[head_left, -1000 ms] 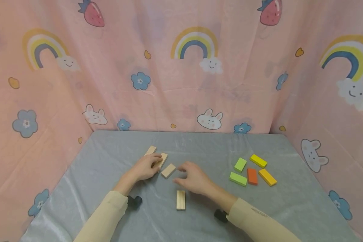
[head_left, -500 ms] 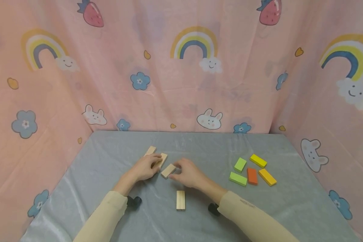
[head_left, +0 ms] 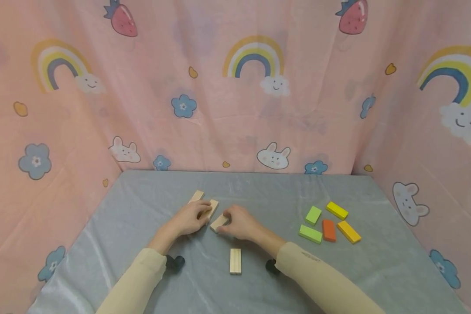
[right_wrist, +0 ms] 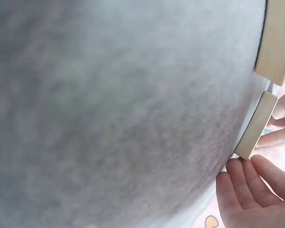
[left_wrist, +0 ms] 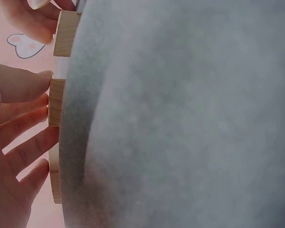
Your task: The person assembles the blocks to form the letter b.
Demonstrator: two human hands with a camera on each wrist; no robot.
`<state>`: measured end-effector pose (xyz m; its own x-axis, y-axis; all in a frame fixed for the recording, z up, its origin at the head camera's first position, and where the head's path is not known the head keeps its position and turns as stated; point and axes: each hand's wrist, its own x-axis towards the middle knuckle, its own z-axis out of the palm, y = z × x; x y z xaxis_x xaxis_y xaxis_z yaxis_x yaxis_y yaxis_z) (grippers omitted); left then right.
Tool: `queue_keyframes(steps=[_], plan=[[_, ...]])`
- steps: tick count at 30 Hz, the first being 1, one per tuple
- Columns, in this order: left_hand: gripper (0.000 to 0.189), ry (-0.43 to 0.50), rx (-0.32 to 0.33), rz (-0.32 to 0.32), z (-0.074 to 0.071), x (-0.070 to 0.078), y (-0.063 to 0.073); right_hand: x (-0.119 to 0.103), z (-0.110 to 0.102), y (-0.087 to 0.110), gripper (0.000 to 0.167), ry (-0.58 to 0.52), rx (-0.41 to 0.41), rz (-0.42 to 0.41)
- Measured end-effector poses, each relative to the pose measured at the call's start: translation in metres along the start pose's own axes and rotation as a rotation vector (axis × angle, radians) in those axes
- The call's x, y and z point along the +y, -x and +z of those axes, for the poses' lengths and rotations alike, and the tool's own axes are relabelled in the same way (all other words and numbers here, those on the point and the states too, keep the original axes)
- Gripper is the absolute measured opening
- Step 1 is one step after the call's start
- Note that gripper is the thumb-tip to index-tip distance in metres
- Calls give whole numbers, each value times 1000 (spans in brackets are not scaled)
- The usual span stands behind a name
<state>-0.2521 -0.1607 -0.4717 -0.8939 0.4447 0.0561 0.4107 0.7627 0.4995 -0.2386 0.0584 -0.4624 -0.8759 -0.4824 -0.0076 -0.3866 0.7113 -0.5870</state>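
Note:
Two bare hands work over plain wooden blocks left of centre in the head view. My left hand (head_left: 190,216) holds a wooden block (left_wrist: 57,102), thumb and fingers at its sides. Another wooden block (head_left: 197,195) lies just beyond it, partly covered by that hand. To the right, a third wooden block (head_left: 218,222) is pinched by my right hand (head_left: 241,223), its fingertips at the block's right end. The right wrist view shows that hand's fingers (right_wrist: 242,178) at the end of the pinched block (right_wrist: 256,126).
One more wooden block (head_left: 235,261) lies nearer, between the forearms. At right lie two green blocks (head_left: 310,234), an orange-red block (head_left: 329,230), a yellow block (head_left: 336,210) and an amber block (head_left: 349,231). A pink patterned curtain (head_left: 220,131) surrounds the grey cloth-covered table (head_left: 149,185).
My right hand has moved left onto the wooden block and closed its thumb and fingers on it. My left hand has stayed in place.

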Motion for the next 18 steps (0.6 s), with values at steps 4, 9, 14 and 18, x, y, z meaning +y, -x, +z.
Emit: queue_keyframes(steps=[4,9,14,18], plan=[[45,6,2,0,0,1,1,1,3,-3,55,23,-11,1],[45,-1,2,4,1,0,0,0,6,-6,58,47,-24,-6],[45,2,2,2,2,0,1,1,8,-7,58,88,-24,-19],[44,3,8,5,3,1,0,1,6,-6,55,97,-29,-44]])
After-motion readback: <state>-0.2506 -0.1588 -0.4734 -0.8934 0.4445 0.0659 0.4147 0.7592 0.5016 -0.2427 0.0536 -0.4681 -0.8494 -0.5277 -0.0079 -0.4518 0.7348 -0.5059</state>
